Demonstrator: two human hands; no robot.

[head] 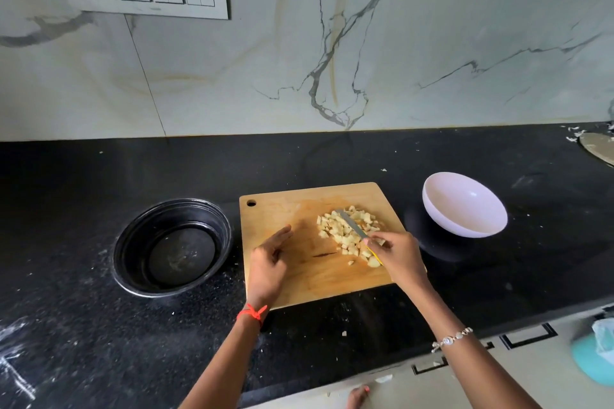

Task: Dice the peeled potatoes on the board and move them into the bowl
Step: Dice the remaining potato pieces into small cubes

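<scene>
The right hand grips the knife, its blade lying across the diced potatoes on the board, right half. The left hand, fingers loosely open, is over the board's left half. The white bowl stands on the bench near the board's right edge.

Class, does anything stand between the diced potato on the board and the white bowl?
Nothing visible: only black counter lies between the board and the white bowl. The right hand holds the knife on the diced potato.

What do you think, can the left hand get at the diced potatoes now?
Probably yes: the left hand is open over the board beside the diced potatoes, with only bare wood between. The knife in the right hand lies across the pile, though.
</scene>
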